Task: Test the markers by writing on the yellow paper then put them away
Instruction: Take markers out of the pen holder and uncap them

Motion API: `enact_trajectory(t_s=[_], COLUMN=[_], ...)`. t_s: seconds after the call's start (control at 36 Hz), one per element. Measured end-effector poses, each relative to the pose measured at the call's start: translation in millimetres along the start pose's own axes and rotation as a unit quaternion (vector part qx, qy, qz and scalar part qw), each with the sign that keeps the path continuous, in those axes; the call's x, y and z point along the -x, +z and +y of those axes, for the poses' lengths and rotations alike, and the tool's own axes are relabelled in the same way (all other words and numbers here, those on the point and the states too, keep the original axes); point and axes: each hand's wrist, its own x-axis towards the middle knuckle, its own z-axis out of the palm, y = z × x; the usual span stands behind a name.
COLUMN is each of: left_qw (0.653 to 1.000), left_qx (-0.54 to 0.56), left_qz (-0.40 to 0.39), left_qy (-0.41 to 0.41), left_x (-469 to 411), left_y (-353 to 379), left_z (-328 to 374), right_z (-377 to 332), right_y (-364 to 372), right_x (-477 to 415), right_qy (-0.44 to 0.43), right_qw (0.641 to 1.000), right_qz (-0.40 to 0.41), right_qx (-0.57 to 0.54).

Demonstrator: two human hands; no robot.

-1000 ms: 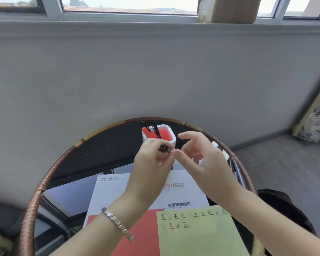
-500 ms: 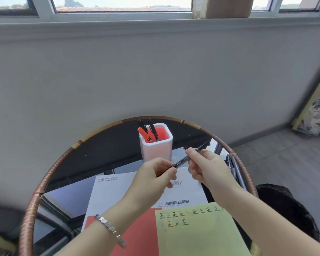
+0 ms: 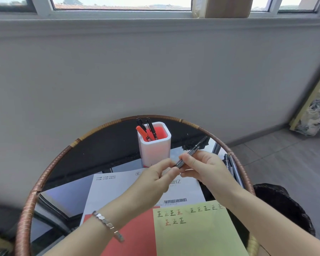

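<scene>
Both hands hold one black marker [image 3: 192, 152] above the table, tilted up to the right. My left hand [image 3: 155, 177] pinches its lower end and my right hand [image 3: 203, 168] grips its middle. Behind them stands a white pen holder [image 3: 154, 146] with a red inside, holding one orange and two black markers [image 3: 147, 131]. The yellow paper [image 3: 198, 235] lies at the front right, with several rows of written characters along its top. More dark markers [image 3: 232, 168] lie on the table at the right, beside my right wrist.
The round glass table has a woven rattan rim [image 3: 44, 174]. A white printed sheet [image 3: 118, 189] and a red sheet [image 3: 137, 235] lie under the yellow paper. A dark wicker basket [image 3: 283, 206] sits on the floor at right. The grey wall is close behind.
My hands dropped from in front of the pen holder and drew apart a little along the marker. The marker now shows at full length, tilted up to the right.
</scene>
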Motion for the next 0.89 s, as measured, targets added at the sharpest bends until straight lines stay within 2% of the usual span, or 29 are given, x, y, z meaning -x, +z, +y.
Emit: enact_trajectory(t_s=[0.06, 0.11, 0.17, 0.28, 0.36, 0.53, 0.69, 0.89], left_qw=[1.000, 0.999, 0.996, 0.989, 0.985, 0.983, 0.983, 0.980], left_qx=[-0.011, -0.015, -0.024, -0.038, -0.035, -0.031, -0.053, -0.094], left_qz=[0.009, 0.029, 0.062, 0.119, 0.139, 0.153, 0.145, 0.144], left_qy=[-0.013, -0.035, -0.058, -0.081, -0.091, -0.097, -0.096, -0.101], left_x=[2, 4, 6, 8, 8, 6, -9, -45], left_y=[-2, -4, -7, -11, -10, -2, 9, 36], left_z=[0, 0, -4, -12, -16, -22, -23, -28], right_z=[-5, -12, -16, -8, 11, 40, 49, 58], right_y=[-5, -17, -32, -47, -45, -46, -51, -63], right_x=[-5, -15, -26, -40, -48, -61, -64, -60], right_qy=[-0.021, -0.035, -0.026, 0.050, 0.097, 0.034, -0.022, -0.040], right_qw=[0.999, 0.996, 0.989, 0.957, 0.903, 0.836, 0.788, 0.803], right_qz=[0.023, 0.078, 0.113, 0.076, 0.035, 0.022, 0.011, -0.004], right_qx=[0.018, 0.031, 0.096, 0.275, 0.418, 0.547, 0.615, 0.595])
